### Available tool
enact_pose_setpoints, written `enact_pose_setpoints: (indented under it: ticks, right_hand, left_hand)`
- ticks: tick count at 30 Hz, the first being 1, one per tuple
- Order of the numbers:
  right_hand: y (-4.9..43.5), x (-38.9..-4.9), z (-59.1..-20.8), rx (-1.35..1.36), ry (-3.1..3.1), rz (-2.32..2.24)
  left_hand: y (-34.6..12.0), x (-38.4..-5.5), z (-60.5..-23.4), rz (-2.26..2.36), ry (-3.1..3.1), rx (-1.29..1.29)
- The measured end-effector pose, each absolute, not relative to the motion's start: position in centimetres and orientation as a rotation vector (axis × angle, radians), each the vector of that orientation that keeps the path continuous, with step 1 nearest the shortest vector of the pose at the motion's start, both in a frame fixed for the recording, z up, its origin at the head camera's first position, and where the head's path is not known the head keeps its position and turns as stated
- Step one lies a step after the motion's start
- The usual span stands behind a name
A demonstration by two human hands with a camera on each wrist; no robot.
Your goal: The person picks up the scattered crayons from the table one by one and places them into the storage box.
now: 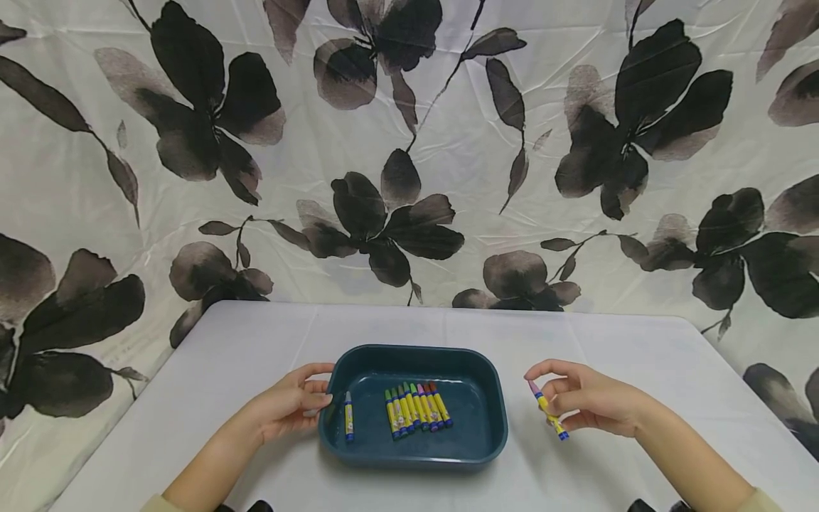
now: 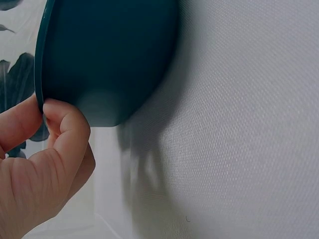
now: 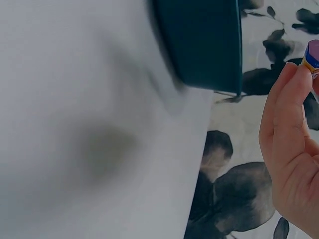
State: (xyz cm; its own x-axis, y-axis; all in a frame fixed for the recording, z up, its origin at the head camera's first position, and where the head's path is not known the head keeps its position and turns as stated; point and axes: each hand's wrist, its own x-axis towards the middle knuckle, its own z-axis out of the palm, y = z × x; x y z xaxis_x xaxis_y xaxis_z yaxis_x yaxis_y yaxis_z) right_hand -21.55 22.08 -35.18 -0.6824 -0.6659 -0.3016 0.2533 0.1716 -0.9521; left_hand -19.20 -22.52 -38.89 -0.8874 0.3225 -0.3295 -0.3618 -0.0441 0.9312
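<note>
A dark teal tray (image 1: 412, 455) sits on the white table. My left hand (image 1: 291, 404) pinches its left rim between thumb and fingers, as the left wrist view also shows on the tray wall (image 2: 109, 55). To the right of the tray, my right hand (image 1: 598, 402) holds a crayon (image 1: 542, 403) with a pinkish tip and a yellow and blue wrapper, raised above the table. Its blue-banded end (image 3: 312, 59) peeks past the fingers in the right wrist view. Inside the tray, several crayons (image 1: 419, 407) lie side by side near the middle. A single crayon (image 1: 348, 418) lies apart at the left.
The white-covered table (image 1: 269, 334) extends around the tray on all sides. Behind it hangs a white cloth (image 1: 461, 163) printed with dark flowers. Small black objects (image 1: 260, 506) show at the bottom edge of the head view.
</note>
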Motion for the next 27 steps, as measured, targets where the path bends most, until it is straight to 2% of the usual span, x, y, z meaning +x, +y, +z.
enact_pose_setpoints:
  ticks: [27]
  right_hand:
    - [15.1, -24.7, -33.9, -0.429, 1.773, -1.593]
  left_hand:
    - [-22.5, -19.3, -38.8, 1.969, 1.799, -0.055]
